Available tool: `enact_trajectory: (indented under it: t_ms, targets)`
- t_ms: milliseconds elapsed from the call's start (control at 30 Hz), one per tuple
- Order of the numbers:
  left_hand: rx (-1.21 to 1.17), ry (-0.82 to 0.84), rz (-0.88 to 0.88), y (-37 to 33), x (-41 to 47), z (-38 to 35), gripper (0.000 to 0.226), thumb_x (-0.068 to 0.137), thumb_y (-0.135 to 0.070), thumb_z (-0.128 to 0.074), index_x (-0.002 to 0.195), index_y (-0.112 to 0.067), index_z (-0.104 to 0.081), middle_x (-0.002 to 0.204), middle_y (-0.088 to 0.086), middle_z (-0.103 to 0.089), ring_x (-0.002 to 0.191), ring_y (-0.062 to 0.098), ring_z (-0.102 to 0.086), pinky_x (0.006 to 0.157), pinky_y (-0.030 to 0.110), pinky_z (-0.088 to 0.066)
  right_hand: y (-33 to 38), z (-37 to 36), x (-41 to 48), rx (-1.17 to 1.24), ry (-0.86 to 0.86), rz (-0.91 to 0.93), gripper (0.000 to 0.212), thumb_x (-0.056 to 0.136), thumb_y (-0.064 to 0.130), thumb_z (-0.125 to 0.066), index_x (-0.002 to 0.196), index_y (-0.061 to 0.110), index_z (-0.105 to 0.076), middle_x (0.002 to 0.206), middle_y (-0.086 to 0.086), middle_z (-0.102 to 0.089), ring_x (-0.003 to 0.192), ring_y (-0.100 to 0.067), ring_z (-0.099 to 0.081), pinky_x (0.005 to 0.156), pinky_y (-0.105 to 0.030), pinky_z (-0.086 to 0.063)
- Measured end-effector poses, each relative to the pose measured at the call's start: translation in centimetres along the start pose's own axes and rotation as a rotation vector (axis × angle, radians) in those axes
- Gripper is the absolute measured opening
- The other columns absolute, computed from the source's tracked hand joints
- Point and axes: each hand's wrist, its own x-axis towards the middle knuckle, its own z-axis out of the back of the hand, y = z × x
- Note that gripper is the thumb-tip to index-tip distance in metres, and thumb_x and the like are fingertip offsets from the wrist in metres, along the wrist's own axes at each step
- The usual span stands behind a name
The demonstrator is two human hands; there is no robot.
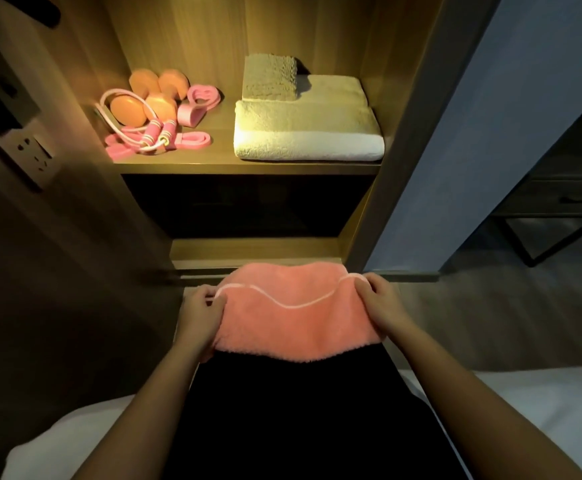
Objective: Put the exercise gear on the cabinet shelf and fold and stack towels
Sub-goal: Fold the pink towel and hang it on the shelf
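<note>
Pinching pink towel (296, 317) edges, left hand (198, 315) fingers, right hand (385, 304) fingers, over lap

At your left you see a wall socket (28, 152). On your right, past the blue-grey wall (490, 133), a dark table (580, 169) with a handled drawer (556, 199) stands on the floor (473, 323). White bedding (542, 410) lies beneath you.

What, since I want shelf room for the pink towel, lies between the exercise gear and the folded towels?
Nothing: the head view shows bare shelf between exercise gear and folded towels.
</note>
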Motion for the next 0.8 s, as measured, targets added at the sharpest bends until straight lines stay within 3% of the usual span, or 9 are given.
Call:
enact_trajectory:
  t_ms: [100, 167, 300, 400, 533, 600, 667, 733, 800]
  targets:
    - [-0.016, 0.08, -0.006, 0.1, 0.0, -0.7, 0.012, 0.094, -0.022, -0.058, 0.092, -0.013, -0.065, 0.086, -0.005, -0.061, 0.086, 0.019, -0.057, 0.07, 0.03, -0.046, 0.1, -1.0, 0.8, -0.158, 0.113, 0.018, 0.019, 0.096, 0.027, -0.051, 0.093, 0.02, -0.067, 0.096, 0.002, -0.066, 0.089, -0.015, -0.059, 0.076, -0.034, -0.048]
    - [0.038, 0.102, 0.02, 0.0, 0.3, -0.5, 0.016, 0.094, -0.022, -0.059, 0.089, -0.008, -0.066, 0.085, 0.001, -0.064, 0.085, 0.023, -0.059, 0.071, 0.031, -0.048, 0.1, -1.5, 1.2, -0.208, 0.108, 0.03, 0.02, 0.095, 0.025, -0.054, 0.095, 0.013, -0.071, 0.096, -0.003, -0.069, 0.091, -0.021, -0.061, 0.082, -0.038, -0.049]
    - [0.166, 0.139, 0.019, -0.4, 0.8, 0.6, 0.014, 0.091, -0.015, -0.061, 0.083, -0.005, -0.065, 0.084, 0.01, -0.065, 0.083, 0.025, -0.061, 0.075, 0.037, -0.05, 0.4, -1.3, 1.8, -0.235, 0.093, -0.062, 0.026, 0.092, 0.028, -0.057, 0.074, 0.013, -0.067, 0.073, -0.005, -0.065, 0.073, -0.019, -0.057, 0.065, -0.032, -0.042]
    - [0.169, 0.247, 0.011, -0.2, 0.2, 2.3, 0.012, 0.09, -0.015, -0.063, 0.081, -0.01, -0.066, 0.082, 0.006, -0.067, 0.081, 0.021, -0.063, 0.073, 0.035, -0.052, 0.8, 0.8, 1.5, -0.37, 0.208, -0.208, 0.036, 0.091, 0.026, -0.061, 0.059, 0.011, -0.05, 0.059, -0.007, -0.049, 0.057, -0.016, -0.044, 0.055, -0.029, -0.034]
    - [0.036, 0.39, -0.025, 1.7, -1.4, 5.4, 0.01, 0.089, -0.018, -0.067, 0.081, -0.013, -0.07, 0.081, 0.003, -0.071, 0.082, 0.02, -0.068, 0.074, 0.035, -0.055, 1.3, 4.1, -0.5, -0.507, 0.509, -0.394, 0.024, 0.089, 0.026, -0.063, 0.081, 0.003, -0.065, 0.074, -0.011, -0.062, 0.064, -0.017, -0.056, 0.058, -0.026, -0.044]
    - [0.048, 0.462, -0.035, 2.2, -2.0, 5.7, 0.01, 0.089, -0.017, -0.066, 0.082, -0.013, -0.07, 0.084, 0.003, -0.07, 0.085, 0.021, -0.067, 0.072, 0.032, -0.052, 1.8, 4.6, -1.4, -0.511, 0.568, -0.413, 0.023, 0.089, 0.025, -0.063, 0.081, 0.004, -0.064, 0.074, -0.011, -0.062, 0.062, -0.015, -0.055, 0.056, -0.024, -0.043]
    - [0.072, 0.407, -0.077, 2.2, -1.8, 5.2, 0.012, 0.089, -0.018, -0.066, 0.08, -0.011, -0.067, 0.093, 0.001, -0.067, 0.091, 0.019, -0.063, 0.071, 0.026, -0.047, 2.2, 4.3, -1.7, -0.536, 0.467, -0.341, 0.026, 0.091, 0.026, -0.06, 0.073, 0.007, -0.06, 0.07, -0.007, -0.06, 0.06, -0.015, -0.053, 0.055, -0.026, -0.042]
    - [0.073, 0.294, -0.142, 1.7, -1.1, 4.5, 0.017, 0.089, -0.021, -0.066, 0.078, -0.009, -0.064, 0.11, -0.007, -0.063, 0.102, 0.011, -0.057, 0.075, 0.021, -0.041, 2.3, 3.4, -1.1, -0.526, 0.231, -0.118, 0.03, 0.093, 0.027, -0.058, 0.068, 0.01, -0.056, 0.072, -0.004, -0.058, 0.065, -0.018, -0.052, 0.059, -0.031, -0.042]
    - [0.023, 0.22, -0.156, 1.2, -0.3, 3.8, 0.022, 0.09, -0.026, -0.065, 0.077, -0.009, -0.062, 0.118, -0.011, -0.062, 0.11, 0.009, -0.054, 0.081, 0.025, -0.042, 2.7, 2.3, -0.1, -0.348, 0.104, 0.067, 0.023, 0.093, 0.029, -0.057, 0.079, 0.011, -0.063, 0.094, 0.002, -0.064, 0.086, -0.015, -0.056, 0.073, -0.032, -0.044]
